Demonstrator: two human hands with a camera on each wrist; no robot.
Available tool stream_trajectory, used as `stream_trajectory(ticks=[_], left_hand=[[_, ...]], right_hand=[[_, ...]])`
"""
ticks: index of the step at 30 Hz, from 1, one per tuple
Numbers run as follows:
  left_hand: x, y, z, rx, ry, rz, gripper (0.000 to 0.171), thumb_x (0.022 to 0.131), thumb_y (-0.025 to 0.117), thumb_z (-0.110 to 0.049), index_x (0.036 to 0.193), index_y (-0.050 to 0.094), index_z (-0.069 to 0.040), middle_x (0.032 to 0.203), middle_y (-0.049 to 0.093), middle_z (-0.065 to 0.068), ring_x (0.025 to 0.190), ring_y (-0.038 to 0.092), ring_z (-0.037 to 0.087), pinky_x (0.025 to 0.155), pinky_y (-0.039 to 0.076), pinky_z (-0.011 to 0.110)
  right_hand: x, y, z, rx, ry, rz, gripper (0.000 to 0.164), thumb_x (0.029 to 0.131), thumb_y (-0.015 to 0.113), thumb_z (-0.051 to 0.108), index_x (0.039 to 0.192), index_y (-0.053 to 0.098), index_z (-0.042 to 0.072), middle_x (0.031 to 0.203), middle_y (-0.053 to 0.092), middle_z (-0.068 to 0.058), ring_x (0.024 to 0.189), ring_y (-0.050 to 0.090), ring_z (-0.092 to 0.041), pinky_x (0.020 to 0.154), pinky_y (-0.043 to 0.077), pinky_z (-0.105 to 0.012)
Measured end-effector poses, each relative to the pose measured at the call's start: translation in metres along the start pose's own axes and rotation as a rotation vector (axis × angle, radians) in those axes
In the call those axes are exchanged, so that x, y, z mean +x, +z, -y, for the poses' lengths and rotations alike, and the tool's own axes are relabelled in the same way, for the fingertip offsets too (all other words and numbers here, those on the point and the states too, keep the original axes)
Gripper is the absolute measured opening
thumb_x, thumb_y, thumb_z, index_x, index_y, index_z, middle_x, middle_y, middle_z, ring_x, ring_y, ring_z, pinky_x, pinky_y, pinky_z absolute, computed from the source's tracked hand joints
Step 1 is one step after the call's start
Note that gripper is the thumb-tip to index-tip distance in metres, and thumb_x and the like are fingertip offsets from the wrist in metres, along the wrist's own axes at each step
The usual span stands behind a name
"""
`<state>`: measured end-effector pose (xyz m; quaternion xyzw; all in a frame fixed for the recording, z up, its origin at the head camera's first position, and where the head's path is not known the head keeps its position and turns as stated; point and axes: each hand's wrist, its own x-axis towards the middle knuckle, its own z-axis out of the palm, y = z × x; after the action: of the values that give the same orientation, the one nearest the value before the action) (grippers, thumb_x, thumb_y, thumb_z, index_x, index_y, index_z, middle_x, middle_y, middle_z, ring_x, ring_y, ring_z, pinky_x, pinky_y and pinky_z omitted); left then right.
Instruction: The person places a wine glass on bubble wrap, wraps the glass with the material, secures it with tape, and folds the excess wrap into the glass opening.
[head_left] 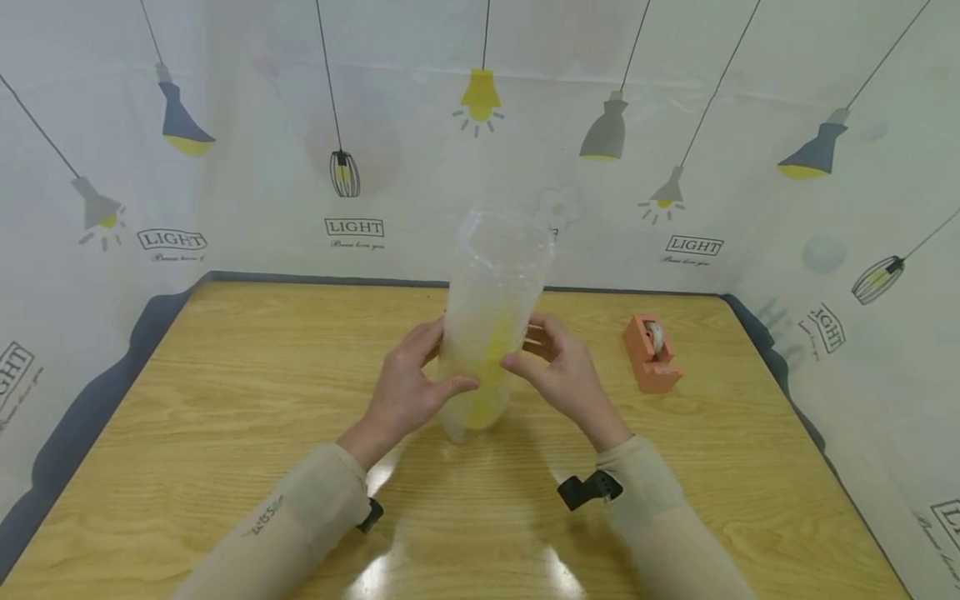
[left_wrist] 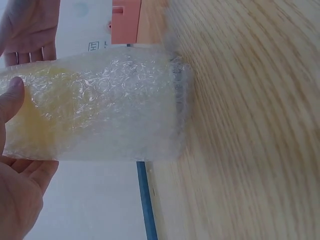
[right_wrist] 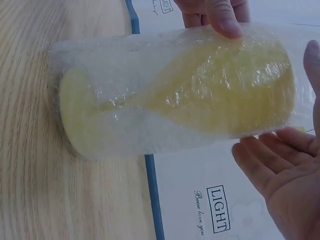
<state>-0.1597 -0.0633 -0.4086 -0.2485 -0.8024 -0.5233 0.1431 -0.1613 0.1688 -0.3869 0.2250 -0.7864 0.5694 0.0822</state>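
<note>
A yellow stemmed glass (right_wrist: 225,90) stands upright inside a sleeve of clear bubble wrap (head_left: 491,250), its foot down by the wooden table. The wrap rises well above the glass and leans a little to the right in the head view. My left hand (head_left: 408,379) grips the wrapped glass from the left side, thumb across the front and fingers behind. On the opposite side, my right hand (head_left: 566,375) has its fingers against the wrap, palm spread and thumb (right_wrist: 312,62) held off in the right wrist view.
An orange tape dispenser (head_left: 652,358) with a roll of tape sits to the right on the wooden table (head_left: 262,358). Behind the table hangs a pale cloth (head_left: 412,108) printed with lamps. Black straps circle both sleeved wrists.
</note>
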Motion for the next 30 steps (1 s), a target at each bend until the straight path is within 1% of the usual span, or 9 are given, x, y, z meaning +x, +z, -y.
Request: stream_trajectory(ticks=[4,9,12,15,18,22,25,28,30], left_hand=[[0.0,0.0,-0.001,0.001,0.001,0.001,0.087,0.073,0.094,-0.008,0.149,0.052,-0.005,0.136,0.06,0.018,0.124,0.062,0.034,0.103,0.055,0.041],[-0.001,0.001,0.0,0.0,-0.001,-0.005,0.087,0.073,0.093,-0.008,0.149,0.052,-0.005,0.135,0.061,0.018,0.124,0.063,0.033,0.103,0.055,0.04],[-0.002,0.001,0.001,0.001,-0.01,-0.002,0.087,0.074,0.093,-0.01,0.15,0.051,-0.007,0.135,0.061,0.017,0.124,0.063,0.032,0.103,0.055,0.039],[-0.002,-0.001,0.001,0.001,-0.028,0.007,0.087,0.075,0.093,-0.012,0.151,0.051,-0.008,0.137,0.06,0.015,0.124,0.063,0.031,0.103,0.054,0.04],[-0.001,-0.003,0.0,-0.01,-0.049,0.036,0.085,0.077,0.093,-0.013,0.151,0.05,-0.009,0.137,0.06,0.013,0.125,0.062,0.03,0.104,0.054,0.04],[0.003,-0.01,-0.002,-0.051,-0.095,0.099,0.076,0.086,0.086,-0.017,0.152,0.05,-0.01,0.138,0.059,0.01,0.129,0.059,0.029,0.106,0.053,0.041],[0.007,-0.016,-0.006,-0.065,-0.138,0.133,0.064,0.095,0.076,-0.027,0.151,0.051,-0.01,0.141,0.06,0.01,0.131,0.058,0.03,0.106,0.053,0.044],[0.01,-0.019,-0.008,-0.064,-0.162,0.141,0.056,0.101,0.067,-0.037,0.147,0.054,-0.008,0.141,0.061,0.012,0.13,0.06,0.031,0.104,0.054,0.046],[0.012,-0.02,-0.008,-0.056,-0.176,0.134,0.053,0.102,0.064,-0.043,0.141,0.058,-0.008,0.137,0.064,0.012,0.127,0.062,0.03,0.102,0.055,0.046]], right_hand=[[0.004,0.005,0.004,0.005,-0.014,-0.052,0.062,0.083,0.083,-0.004,0.138,0.054,-0.005,0.136,0.061,-0.021,0.128,0.06,-0.036,0.106,0.053,-0.044],[0.006,0.012,0.005,-0.04,-0.018,-0.1,0.059,0.083,0.085,0.003,0.134,0.056,-0.003,0.131,0.065,-0.017,0.123,0.064,-0.033,0.101,0.056,-0.048],[0.008,0.014,0.006,-0.061,0.005,-0.125,0.058,0.085,0.086,0.009,0.135,0.057,0.001,0.129,0.066,-0.013,0.119,0.065,-0.03,0.098,0.058,-0.047],[0.009,0.016,0.008,-0.077,0.025,-0.135,0.062,0.086,0.086,0.016,0.139,0.056,0.007,0.13,0.066,-0.01,0.118,0.066,-0.027,0.096,0.059,-0.044],[0.011,0.017,0.008,-0.084,0.04,-0.139,0.065,0.086,0.086,0.02,0.142,0.055,0.013,0.131,0.066,-0.007,0.118,0.066,-0.026,0.095,0.059,-0.043],[0.012,0.018,0.008,-0.082,0.053,-0.138,0.062,0.087,0.085,0.022,0.14,0.055,0.014,0.13,0.066,-0.007,0.118,0.066,-0.026,0.097,0.058,-0.047],[0.012,0.017,0.008,-0.088,0.066,-0.133,0.06,0.088,0.084,0.024,0.14,0.055,0.014,0.129,0.066,-0.006,0.118,0.065,-0.026,0.097,0.057,-0.05],[0.012,0.017,0.009,-0.096,0.078,-0.131,0.059,0.089,0.084,0.025,0.14,0.056,0.015,0.129,0.066,-0.006,0.118,0.064,-0.026,0.098,0.057,-0.052],[0.012,0.018,0.009,-0.101,0.085,-0.133,0.059,0.089,0.084,0.026,0.139,0.056,0.014,0.129,0.066,-0.006,0.119,0.064,-0.026,0.098,0.057,-0.052]])
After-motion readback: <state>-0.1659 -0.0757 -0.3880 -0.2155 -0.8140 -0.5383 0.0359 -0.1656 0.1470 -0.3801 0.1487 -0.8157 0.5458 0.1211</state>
